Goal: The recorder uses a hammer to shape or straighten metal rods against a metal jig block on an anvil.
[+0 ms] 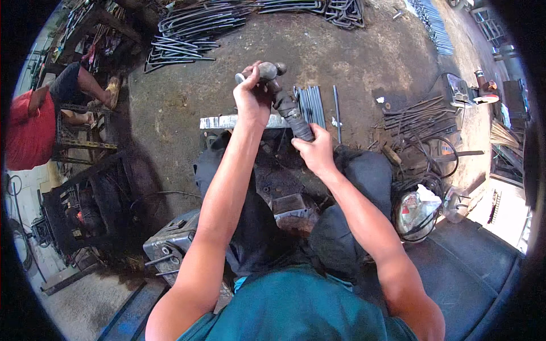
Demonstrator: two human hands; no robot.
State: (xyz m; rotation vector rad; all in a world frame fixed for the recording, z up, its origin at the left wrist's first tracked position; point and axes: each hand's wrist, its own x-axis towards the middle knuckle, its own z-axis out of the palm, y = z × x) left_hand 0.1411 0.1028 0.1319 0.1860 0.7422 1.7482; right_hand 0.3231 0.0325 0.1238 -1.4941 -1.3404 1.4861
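Stained brown concrete floor (182, 102) spreads across a cluttered workshop, lit more brightly toward the right. Fingers of the left hand (253, 95) curl around the metal head of a dull grey steel hammer with a dark, ribbed grip (291, 111), while those of the right hand (316, 150) are wrapped about the lower end of its handle. Both hands thus hold the hammer, which slants from the head at upper left to the grip at lower right, in front of the person's knees. Its head looks worn and smooth, with a rounded knob at one end and a broader round face at the other; the grip is bulky and blackened. Below the hands runs the edge of a pale, scuffed metal bar (219, 122), and just beyond the grip lies a row of straight grey metal rods (310, 105), with one single grey rod (336, 113) apart to its right. Farther out, a wide stretch of floor reaches to stacked dark bent rods (199, 25) at the top, bounded on the right by a loose pile of thin dark rods (421, 116) and on the left by a seated person in a red shirt (31, 133).
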